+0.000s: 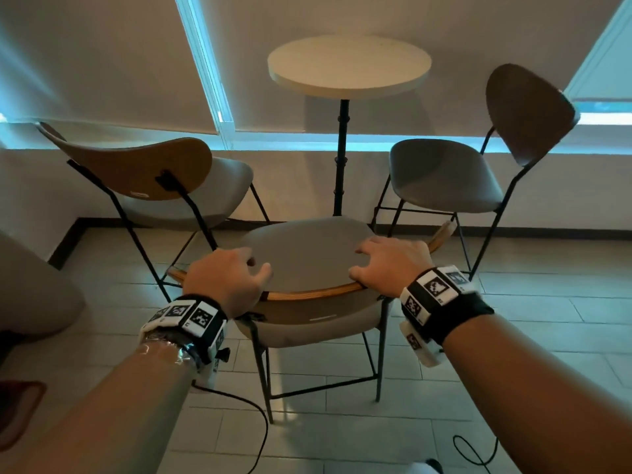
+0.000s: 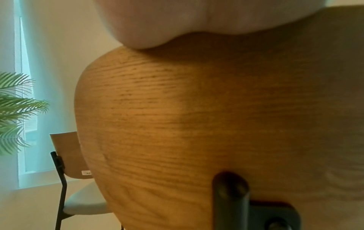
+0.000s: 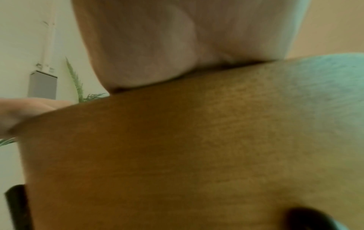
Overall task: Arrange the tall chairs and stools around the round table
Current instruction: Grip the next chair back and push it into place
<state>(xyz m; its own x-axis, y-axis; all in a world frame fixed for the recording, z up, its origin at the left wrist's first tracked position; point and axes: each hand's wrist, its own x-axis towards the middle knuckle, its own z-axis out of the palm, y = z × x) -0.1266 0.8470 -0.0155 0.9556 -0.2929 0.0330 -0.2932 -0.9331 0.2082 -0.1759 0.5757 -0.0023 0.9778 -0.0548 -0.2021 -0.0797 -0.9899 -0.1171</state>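
The round white table [image 1: 349, 63] stands on a thin black post by the window wall. One tall chair [image 1: 143, 172] with a wood backrest sits to its left, another [image 1: 441, 176] to its right. Directly before me stands a third chair, its grey seat [image 1: 307, 254] facing the table. My left hand [image 1: 239, 271] and right hand [image 1: 379, 258] both grip the top edge of its wood backrest [image 1: 307, 296], fingers draped over the front. The wrist views show each palm [image 2: 157, 23] [image 3: 177, 38] pressed on the backrest's wood back [image 2: 197, 116] [image 3: 177, 147].
Black cables [image 1: 260, 425] [image 1: 478, 453] trail over the tiled floor near my feet. A beige cushioned shape [image 1: 34, 285] sits at the left edge. A green plant [image 2: 15, 109] stands by the window beyond the left chair [image 2: 67, 152].
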